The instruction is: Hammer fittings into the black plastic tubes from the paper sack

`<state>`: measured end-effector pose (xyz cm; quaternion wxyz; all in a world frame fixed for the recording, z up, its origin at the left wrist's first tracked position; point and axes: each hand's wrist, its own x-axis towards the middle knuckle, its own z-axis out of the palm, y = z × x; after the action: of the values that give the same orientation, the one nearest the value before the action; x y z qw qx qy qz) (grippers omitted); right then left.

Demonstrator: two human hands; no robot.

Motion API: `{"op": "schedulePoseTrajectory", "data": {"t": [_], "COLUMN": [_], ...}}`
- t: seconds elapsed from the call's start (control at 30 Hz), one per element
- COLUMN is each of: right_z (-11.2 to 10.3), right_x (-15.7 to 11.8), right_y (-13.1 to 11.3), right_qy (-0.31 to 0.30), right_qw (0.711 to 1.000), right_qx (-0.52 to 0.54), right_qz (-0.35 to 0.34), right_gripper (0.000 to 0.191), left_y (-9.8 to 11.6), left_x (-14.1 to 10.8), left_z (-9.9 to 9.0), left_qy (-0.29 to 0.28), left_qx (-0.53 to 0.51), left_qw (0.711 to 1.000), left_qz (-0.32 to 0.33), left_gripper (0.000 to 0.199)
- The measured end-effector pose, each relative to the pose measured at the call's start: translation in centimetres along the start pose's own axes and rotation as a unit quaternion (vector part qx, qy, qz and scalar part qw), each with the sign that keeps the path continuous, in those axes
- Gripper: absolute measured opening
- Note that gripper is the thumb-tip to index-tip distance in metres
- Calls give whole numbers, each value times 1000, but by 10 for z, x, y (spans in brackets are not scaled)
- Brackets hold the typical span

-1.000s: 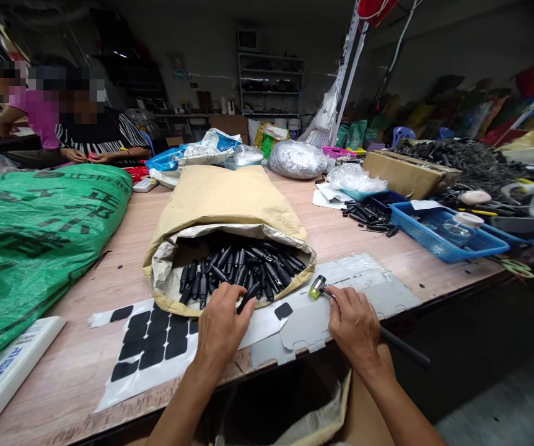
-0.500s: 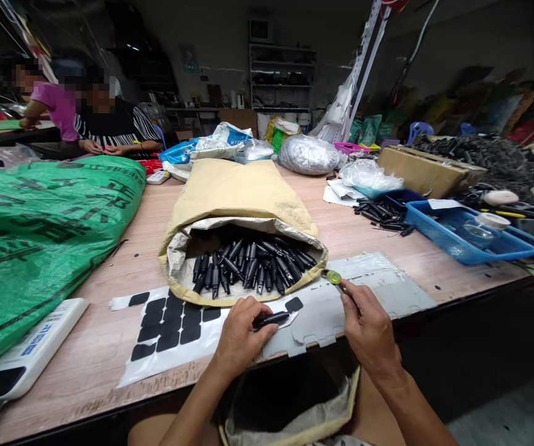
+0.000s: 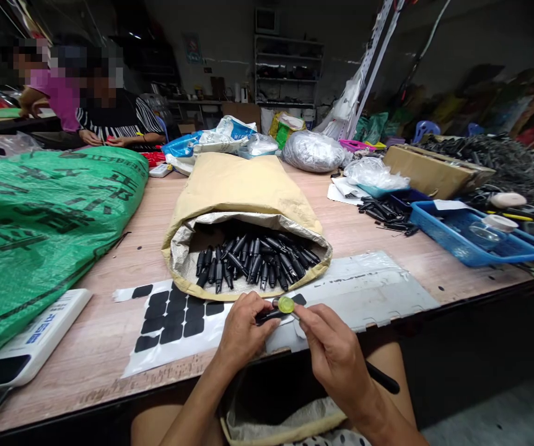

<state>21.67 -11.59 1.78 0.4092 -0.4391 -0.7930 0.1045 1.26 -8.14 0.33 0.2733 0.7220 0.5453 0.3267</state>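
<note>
My left hand [image 3: 245, 327] pinches a slim black pen-like piece [image 3: 271, 314] at the table's front edge. Between the thumb and fingers of my right hand [image 3: 334, 347] is a small tool with a round, translucent yellow-green disc [image 3: 286, 304]. The disc hangs over the black piece, and its metal tip reaches my left fingertips; contact is unclear. A black rod [image 3: 383, 378] sticks out behind my right wrist. Just beyond my hands, a tan sack [image 3: 243, 179] lies open towards me, with many similar black pieces [image 3: 248, 263] inside. Left of my left hand lies a white sheet bearing black rounded squares [image 3: 173, 322].
A grey board [image 3: 369, 285] lies along the front edge. On the left are a green woven bag [image 3: 53, 204] and a white scale-like device [image 3: 35, 341]. Blue trays [image 3: 471, 238] and loose black parts [image 3: 385, 214] lie right. Two people sit far left. Another sack [image 3: 290, 427] gapes below me.
My right hand has moved left with the yellow-green-disc tool, bringing it from the grey board to the black piece. My left hand keeps its hold. The view has shifted slightly.
</note>
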Motion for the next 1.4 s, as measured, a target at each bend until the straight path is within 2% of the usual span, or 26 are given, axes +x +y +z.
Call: {"op": "schedulePoseTrajectory", "data": {"t": [0.13,0.27,0.33,0.47,0.57,0.7,0.87,0.97,1.23,1.33,1.4], "right_z": [0,-6,-7,-4,-11,-30,-42,-41,-31,-30,-30], "right_x": [0,0,-2,-7,-6,-3,-6,-6,-2,-2,-2], "right_y": [5,7,8,11,20,49,97,112,104,104,104], "right_qy": [-34,31,29,-14,29,80,75,77,74,76,74], "right_qw": [999,999,999,999,998,990,955,935,899,896,894], "right_qx": [-13,10,10,-6,-9,-85,-246,-308,-401,-411,-417], "right_qz": [13,15,21,38,48,80,149,159,160,153,148], "right_gripper": [49,46,45,43,40,34,30,29,28,27,28], "left_y": [0,-2,-3,-1,1,2,4,5,6,17,29], "left_x": [0,0,1,0,0,0,-1,-1,0,-8,-21], "left_z": [1,2,2,1,1,0,-3,-3,-5,-8,-7], "left_qy": [7,3,1,6,9,15,13,10,8,6,-21], "left_qx": [3,2,4,9,11,-4,-15,-16,-11,-11,-29], "left_qw": [1000,1000,1000,1000,1000,1000,999,999,1000,1000,999], "left_qz": [-2,-7,-6,-10,-12,-16,-27,-29,-20,3,28], "left_gripper": [8,10,9,8,8,14,19,19,17,12,10]}}
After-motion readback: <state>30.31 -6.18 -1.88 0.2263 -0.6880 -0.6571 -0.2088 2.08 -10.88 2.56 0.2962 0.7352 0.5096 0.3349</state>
